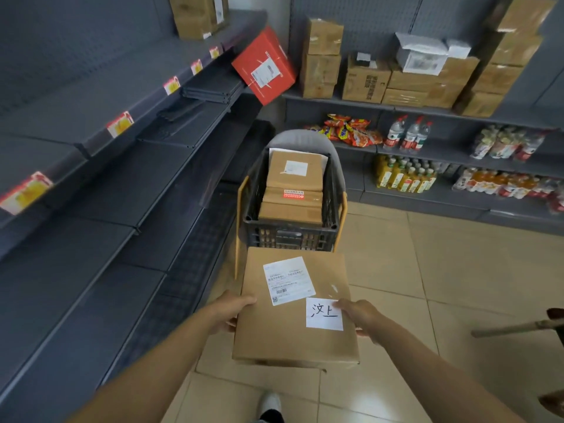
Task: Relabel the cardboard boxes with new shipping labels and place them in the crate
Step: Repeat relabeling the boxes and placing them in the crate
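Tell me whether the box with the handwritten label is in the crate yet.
Not yet. The cardboard box is held flat by the left hand and right hand in front of the crate, which already holds other boxes.

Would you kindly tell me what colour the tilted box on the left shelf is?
Red, with a white label; the head view shows it.

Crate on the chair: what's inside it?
The crate holds stacked flat cardboard boxes. The top one bears a white label; a lower one shows a red sticker. White paper peeks out behind. Anything under the stack is hidden.
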Demonstrator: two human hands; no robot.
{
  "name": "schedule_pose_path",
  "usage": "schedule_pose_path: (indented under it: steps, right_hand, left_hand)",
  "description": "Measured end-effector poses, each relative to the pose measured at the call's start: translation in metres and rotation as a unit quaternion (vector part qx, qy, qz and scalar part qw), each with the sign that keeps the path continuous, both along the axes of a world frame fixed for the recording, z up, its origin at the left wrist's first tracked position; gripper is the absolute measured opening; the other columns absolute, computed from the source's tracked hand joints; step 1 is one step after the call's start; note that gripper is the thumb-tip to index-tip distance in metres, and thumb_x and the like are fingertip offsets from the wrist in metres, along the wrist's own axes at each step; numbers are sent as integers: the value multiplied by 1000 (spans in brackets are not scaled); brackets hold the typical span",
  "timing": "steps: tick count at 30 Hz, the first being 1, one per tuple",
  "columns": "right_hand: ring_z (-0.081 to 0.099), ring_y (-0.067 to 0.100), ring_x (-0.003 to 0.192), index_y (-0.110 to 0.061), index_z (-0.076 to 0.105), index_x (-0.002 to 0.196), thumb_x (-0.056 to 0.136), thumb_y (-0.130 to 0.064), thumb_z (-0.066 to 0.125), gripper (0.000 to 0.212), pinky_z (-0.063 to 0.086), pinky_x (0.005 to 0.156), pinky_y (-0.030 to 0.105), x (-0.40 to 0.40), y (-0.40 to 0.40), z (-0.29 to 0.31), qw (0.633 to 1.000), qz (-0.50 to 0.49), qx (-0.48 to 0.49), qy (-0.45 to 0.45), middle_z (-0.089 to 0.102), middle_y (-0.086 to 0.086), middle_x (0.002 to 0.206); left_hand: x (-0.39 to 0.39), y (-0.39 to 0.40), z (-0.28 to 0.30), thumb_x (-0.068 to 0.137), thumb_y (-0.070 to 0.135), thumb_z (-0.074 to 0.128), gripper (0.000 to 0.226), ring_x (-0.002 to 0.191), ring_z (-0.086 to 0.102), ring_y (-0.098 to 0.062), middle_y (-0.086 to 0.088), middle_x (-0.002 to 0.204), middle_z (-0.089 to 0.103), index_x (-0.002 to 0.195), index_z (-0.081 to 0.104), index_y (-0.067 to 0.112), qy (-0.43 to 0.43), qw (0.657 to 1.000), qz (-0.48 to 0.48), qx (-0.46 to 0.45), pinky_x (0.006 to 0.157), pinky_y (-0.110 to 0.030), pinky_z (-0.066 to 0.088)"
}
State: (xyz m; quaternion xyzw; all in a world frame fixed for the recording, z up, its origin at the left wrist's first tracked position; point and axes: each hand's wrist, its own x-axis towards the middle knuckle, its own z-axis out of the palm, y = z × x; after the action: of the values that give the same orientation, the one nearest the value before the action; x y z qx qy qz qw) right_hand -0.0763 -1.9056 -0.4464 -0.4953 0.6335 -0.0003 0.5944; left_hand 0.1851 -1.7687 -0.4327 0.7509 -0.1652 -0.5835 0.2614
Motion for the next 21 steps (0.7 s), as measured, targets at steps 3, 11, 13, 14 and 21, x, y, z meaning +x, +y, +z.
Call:
schedule_pose_path:
  steps: [3, 11, 13, 14, 21]
  right_hand:
    - [66, 23, 91, -5, 67, 102, 89, -32, 62, 30, 50, 72, 31, 31, -31, 2, 1000, -4, -19, -4, 72, 8, 99]
    - [65, 25, 92, -2, 68, 105, 88, -35, 63, 37, 48, 72, 30, 87, -120, 3, 998, -20, -55, 1, 70, 11, 104]
    - [65, 25, 94, -3, 68, 106, 88, -36, 63, 38, 50, 77, 33, 100, -150, 2, 998, -22, -59, 3, 69, 11, 104]
    - [65, 25, 94, -4, 67, 107, 87, -36, 64, 38, 50, 76, 32, 106, -166, 2, 998, -24, -59, 3, 69, 10, 104]
    - [65, 19, 84, -7, 65, 109, 87, -37, 64, 37, 47, 61, 27, 147, -278, 1, 999, -17, -46, 2, 70, 5, 96]
  left_hand:
    - [30, -34, 10, 91, 34, 57, 36, 103, 60, -26, -9, 115, 62, 122, 51, 16, -20, 1000, -9, -9, 81, -35, 51]
    - [85, -126, 20, 94, 33, 54, 34, 94, 62, -24, -11, 110, 64, 118, 55, 10, -31, 999, -14, -17, 78, -33, 50]
    - [97, -157, 20, 94, 34, 54, 35, 87, 61, -20, -9, 105, 63, 119, 55, 10, -30, 999, -14, -18, 70, -29, 50]
    - [102, -172, 20, 95, 34, 54, 35, 85, 60, -18, -8, 103, 62, 120, 54, 10, -28, 999, -9, -20, 65, -27, 50]
    - [136, -275, 26, 94, 32, 56, 47, 98, 60, -23, -11, 121, 60, 132, 48, 6, -26, 999, 19, -22, 71, -30, 51]
